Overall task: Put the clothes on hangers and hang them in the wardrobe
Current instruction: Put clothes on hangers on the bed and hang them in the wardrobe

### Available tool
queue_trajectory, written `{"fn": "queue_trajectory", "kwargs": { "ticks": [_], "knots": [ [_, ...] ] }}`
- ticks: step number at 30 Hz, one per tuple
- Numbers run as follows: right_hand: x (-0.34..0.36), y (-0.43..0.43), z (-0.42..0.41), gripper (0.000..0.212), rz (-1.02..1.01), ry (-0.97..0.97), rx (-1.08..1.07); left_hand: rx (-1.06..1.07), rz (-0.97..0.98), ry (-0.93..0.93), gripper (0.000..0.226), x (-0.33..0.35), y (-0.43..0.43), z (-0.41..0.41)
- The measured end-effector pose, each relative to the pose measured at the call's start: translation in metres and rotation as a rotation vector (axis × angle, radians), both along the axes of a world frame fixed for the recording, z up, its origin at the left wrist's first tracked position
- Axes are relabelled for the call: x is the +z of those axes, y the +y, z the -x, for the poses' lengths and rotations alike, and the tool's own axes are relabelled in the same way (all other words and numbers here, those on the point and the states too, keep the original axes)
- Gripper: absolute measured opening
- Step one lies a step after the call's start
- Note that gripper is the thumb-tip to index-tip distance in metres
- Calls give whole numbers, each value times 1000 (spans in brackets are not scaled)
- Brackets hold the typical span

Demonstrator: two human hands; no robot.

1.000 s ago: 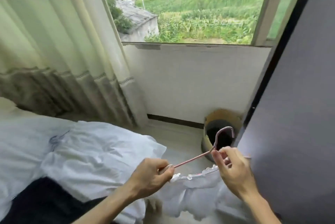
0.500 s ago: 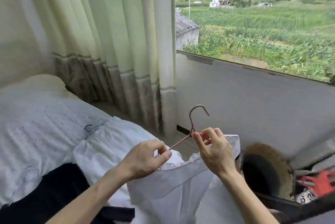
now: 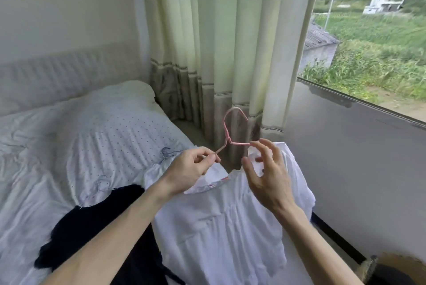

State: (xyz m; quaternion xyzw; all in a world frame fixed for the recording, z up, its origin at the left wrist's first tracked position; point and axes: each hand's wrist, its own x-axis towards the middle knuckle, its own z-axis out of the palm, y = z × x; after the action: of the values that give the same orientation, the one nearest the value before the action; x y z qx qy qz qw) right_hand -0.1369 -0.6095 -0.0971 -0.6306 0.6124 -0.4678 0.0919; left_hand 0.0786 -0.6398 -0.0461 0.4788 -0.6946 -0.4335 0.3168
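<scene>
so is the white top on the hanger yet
Partly. The pink hanger has its hook standing above the neckline of the white top; the left hand pinches one bare arm outside the cloth. Other side: cannot tell.

This is looking like a bedroom in a country home. A bed (image 3: 23,192) with white bedding is standing against a padded headboard (image 3: 69,72). A pillow (image 3: 129,92) and a dark garment (image 3: 92,227) are lying on it. A long striped curtain (image 3: 230,42) is hanging beside a window (image 3: 373,65), which is showing green fields.
</scene>
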Motion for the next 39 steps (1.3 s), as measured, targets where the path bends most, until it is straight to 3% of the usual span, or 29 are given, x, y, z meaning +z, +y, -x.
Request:
{"fn": "queue_trajectory", "kwargs": {
  "ticks": [3, 10, 16, 29, 39],
  "knots": [
    [-22, -12, 0, 47, -49, 0, 33, 79, 67, -137, 20, 2, -23, -19],
    [-79, -28, -22, 51, -399, 189, 89, 384, 138, -342, 22, -24, -89, -61],
    [-134, -69, -53, 64, -663, 331, 152, 430, 147, -502, 24, -44, -190, -114],
    [-303, -182, -156, 74, -1199, 509, 252, 295, -282, -460, 37, -252, -418, -222],
    [-388, -212, -185, 82, -1317, 613, 237, 336, -342, -785, 40, -410, -518, -266]
  ]
}}
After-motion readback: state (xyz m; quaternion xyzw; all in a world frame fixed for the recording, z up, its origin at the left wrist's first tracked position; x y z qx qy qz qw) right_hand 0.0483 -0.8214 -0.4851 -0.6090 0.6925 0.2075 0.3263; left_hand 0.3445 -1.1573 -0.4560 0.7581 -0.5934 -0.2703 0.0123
